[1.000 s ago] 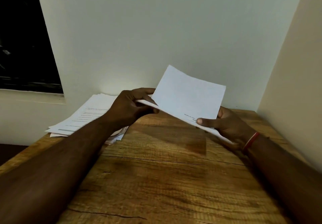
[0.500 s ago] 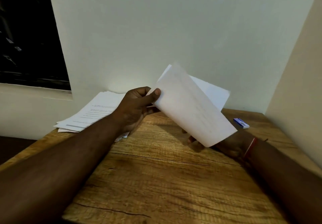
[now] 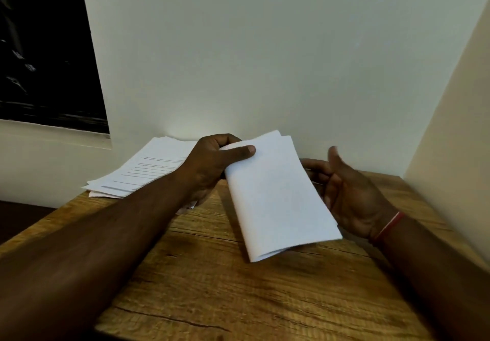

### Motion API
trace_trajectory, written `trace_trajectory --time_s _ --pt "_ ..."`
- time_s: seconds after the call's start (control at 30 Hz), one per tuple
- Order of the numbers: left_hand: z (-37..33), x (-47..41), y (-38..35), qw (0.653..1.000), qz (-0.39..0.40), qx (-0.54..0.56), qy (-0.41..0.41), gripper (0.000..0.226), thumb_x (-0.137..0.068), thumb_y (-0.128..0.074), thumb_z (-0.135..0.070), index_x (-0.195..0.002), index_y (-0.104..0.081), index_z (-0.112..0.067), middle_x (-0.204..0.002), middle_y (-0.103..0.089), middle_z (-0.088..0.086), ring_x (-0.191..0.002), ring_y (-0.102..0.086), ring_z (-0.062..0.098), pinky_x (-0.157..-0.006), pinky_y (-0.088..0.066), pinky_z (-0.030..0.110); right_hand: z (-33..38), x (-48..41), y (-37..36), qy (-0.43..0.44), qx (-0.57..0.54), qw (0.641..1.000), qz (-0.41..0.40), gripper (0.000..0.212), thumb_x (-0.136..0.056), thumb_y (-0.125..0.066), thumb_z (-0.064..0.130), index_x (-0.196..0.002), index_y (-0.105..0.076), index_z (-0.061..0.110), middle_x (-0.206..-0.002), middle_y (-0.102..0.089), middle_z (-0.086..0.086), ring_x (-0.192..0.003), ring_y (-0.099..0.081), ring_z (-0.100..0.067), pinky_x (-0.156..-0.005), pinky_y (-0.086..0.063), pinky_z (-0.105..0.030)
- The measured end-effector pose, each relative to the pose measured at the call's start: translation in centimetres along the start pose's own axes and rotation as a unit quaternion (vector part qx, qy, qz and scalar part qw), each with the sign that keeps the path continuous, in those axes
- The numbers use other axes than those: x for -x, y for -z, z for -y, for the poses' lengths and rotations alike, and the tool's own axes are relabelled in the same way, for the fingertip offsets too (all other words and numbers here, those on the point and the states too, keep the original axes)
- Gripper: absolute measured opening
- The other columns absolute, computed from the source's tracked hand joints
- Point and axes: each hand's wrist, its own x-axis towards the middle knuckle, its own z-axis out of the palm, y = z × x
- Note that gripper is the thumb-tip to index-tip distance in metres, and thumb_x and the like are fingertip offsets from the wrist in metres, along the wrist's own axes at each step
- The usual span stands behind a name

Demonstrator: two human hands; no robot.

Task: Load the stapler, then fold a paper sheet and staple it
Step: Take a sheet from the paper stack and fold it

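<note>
Paper sheet (image 3: pixel 275 194): folded into a long narrow panel, blank face up, held tilted above the middle of the bench (image 3: pixel 238 295), near end dipping towards the wood. Layers slightly offset at the far end and gaping a little at the near corner.
Left hand (image 3: pixel 209 165): gripped the sheet at its far left corner, thumb (image 3: pixel 238 152) pressed flat on top, fingers curled underneath, forearm stretched in from the lower left.
Right hand (image 3: pixel 352 197): hovered just beside the sheet's right edge, palm turned towards it, thumb raised, fingers relaxed and nearly straight, tips hidden behind the paper. Contact with the sheet impossible to tell.
Wristband (image 3: pixel 388 225): thin red thread, worn on the right wrist.
Stack of papers (image 3: pixel 148 170): printed pages, loosely fanned, lay at the bench's far left corner, partly behind the left hand, close against the wall (image 3: pixel 265 62).
Bench: wood-grain top, marked by a dark crack near the front edge, set into a corner.
Wall: plain and pale, rose behind the bench and along its right side.
Window (image 3: pixel 45 48): dark, seen at upper left.
</note>
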Motion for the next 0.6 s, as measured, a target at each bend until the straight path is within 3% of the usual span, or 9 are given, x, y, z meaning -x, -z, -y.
trace_trajectory --time_s 0.1,0.2,0.33,0.4,0.43,0.5,0.57,0.6 --pt "0.3 0.5 -0.6 0.998 0.051 -0.022 0.011 0.022 -0.09 -0.091 -0.011 -0.103 -0.075 -0.005 -0.107 -0.078 0.022 -0.098 -0.075 0.035 -0.095 -0.058 0.051 -1.3 -0.4 0.1 0.006 0.031 0.999 0.007 0.054 -0.106 -0.059 0.043 -0.143 -0.069 0.005 -0.137 -0.074 -0.017 -0.121 -0.071 -0.033 -0.111 -0.051 -0.052" --pt "0.1 0.9 -1.2 0.996 0.084 -0.018 0.022 0.022 -0.091 -0.087 -0.005 -0.108 -0.073 -0.007 -0.106 -0.077 0.016 -0.093 -0.077 0.028 -0.085 -0.065 0.038 -1.5 -0.5 0.5 0.016 -0.014 1.0 0.02 0.047 -0.108 -0.065 0.023 -0.147 -0.062 -0.001 -0.143 -0.068 -0.025 -0.132 -0.06 -0.042 -0.124 -0.037 -0.06" --pt "-0.1 1.2 -2.1 0.994 0.083 0.014 0.063 0.03 -0.094 -0.083 -0.004 -0.121 -0.073 -0.009 -0.106 -0.078 0.011 -0.088 -0.079 0.025 -0.078 -0.068 0.035 -1.6 -0.8 0.9 0.035 -0.034 0.997 0.057 0.052 -0.103 -0.071 0.02 -0.152 -0.061 0.006 -0.162 -0.049 -0.031 -0.146 -0.043 -0.048 -0.131 -0.013 -0.069" --pt "-0.2 1.4 -2.4 0.992 0.087 0.028 0.088 0.029 -0.095 -0.081 -0.005 -0.122 -0.073 -0.01 -0.1 -0.077 0.011 -0.083 -0.079 0.024 -0.074 -0.068 0.034 -1.7 -1.0 1.1 0.042 -0.032 0.995 0.081 0.06 -0.096 -0.083 0.025 -0.15 -0.063 0.009 -0.161 -0.05 -0.031 -0.139 -0.044 -0.044 -0.127 -0.018 -0.067" --pt "-0.1 1.5 -2.5 0.991 0.089 0.024 0.094 0.028 -0.096 -0.081 -0.005 -0.122 -0.073 -0.01 -0.099 -0.078 0.011 -0.081 -0.079 0.024 -0.071 -0.067 0.034 -1.6 -1.0 1.0 0.036 -0.028 0.995 0.09 0.062 -0.094 -0.086 0.027 -0.15 -0.065 0.01 -0.155 -0.056 -0.03 -0.133 -0.047 -0.042 -0.12 -0.029 -0.062" --pt "0.0 1.6 -2.6 0.991 0.094 0.002 0.097 0.031 -0.095 -0.083 -0.006 -0.124 -0.072 -0.009 -0.101 -0.08 0.012 -0.082 -0.079 0.025 -0.07 -0.067 0.034 -1.5 -0.9 0.7 0.02 0.0 0.997 0.081 0.055 -0.094 -0.085 0.021 -0.146 -0.068 0.012 -0.126 -0.066 -0.025 -0.105 -0.056 -0.038 -0.085 -0.051 -0.042" --pt "0.0 1.7 -2.8 0.991 0.086 -0.01 0.103 0.037 -0.093 -0.085 -0.006 -0.128 -0.072 -0.009 -0.103 -0.082 0.012 -0.084 -0.081 0.026 -0.07 -0.068 0.034 -1.7 -0.8 0.4 0.022 0.038 0.998 0.042 0.047 -0.093 -0.082 0.011 -0.138 -0.071 0.005 -0.099 -0.064 -0.017 -0.072 -0.051 -0.026 -0.049 -0.046 -0.025" --pt "0.0 1.7 -2.9 0.991 0.077 -0.008 0.109 0.037 -0.093 -0.086 -0.006 -0.128 -0.072 -0.009 -0.104 -0.083 0.013 -0.084 -0.081 0.025 -0.07 -0.068 0.034 -1.8 -0.8 0.3 0.031 0.05 0.998 0.02 0.044 -0.092 -0.08 0.008 -0.134 -0.071 0.0 -0.091 -0.063 -0.015 -0.064 -0.05 -0.022 -0.042 -0.04 -0.023"
